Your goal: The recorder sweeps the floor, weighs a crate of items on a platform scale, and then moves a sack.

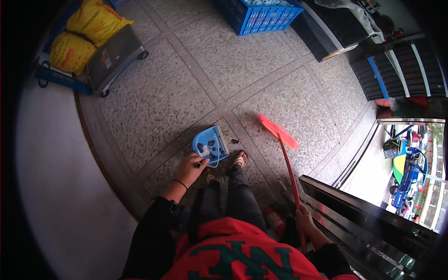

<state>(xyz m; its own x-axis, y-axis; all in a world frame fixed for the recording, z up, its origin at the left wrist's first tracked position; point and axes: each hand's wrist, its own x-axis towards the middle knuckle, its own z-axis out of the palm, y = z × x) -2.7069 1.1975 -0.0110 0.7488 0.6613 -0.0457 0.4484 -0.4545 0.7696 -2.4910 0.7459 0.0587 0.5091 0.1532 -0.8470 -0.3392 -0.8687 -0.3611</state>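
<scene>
With the clock centred on the dustpan and twelve at the top, the left hand lies at seven, its fingers curled round the dark-ended handle; the right hand, out at four, has its fingers wrapped round the red stick of the broom, whose bristle head rests near three, well apart from the pan. The blue dustpan is low over the floor, in front of the feet, with dark bits and a pale scrap inside and its lip toward three; whether that lip sits flush I cannot tell. A dark scrap lies just beside the lip. If there is a gap under it, the scrap could slip beneath; a hard stroke might flick it past the pan or onto the right sandal at four, which is close enough to be bumped. Tipping the handle could spill the loose bits. As for writing, the red shirt at six bears large dark green letters, the yellow bags at ten carry red print too warped to read, the cart below them has small pale and orange marks, and the blue crate at one shows markings too small to make out.
</scene>
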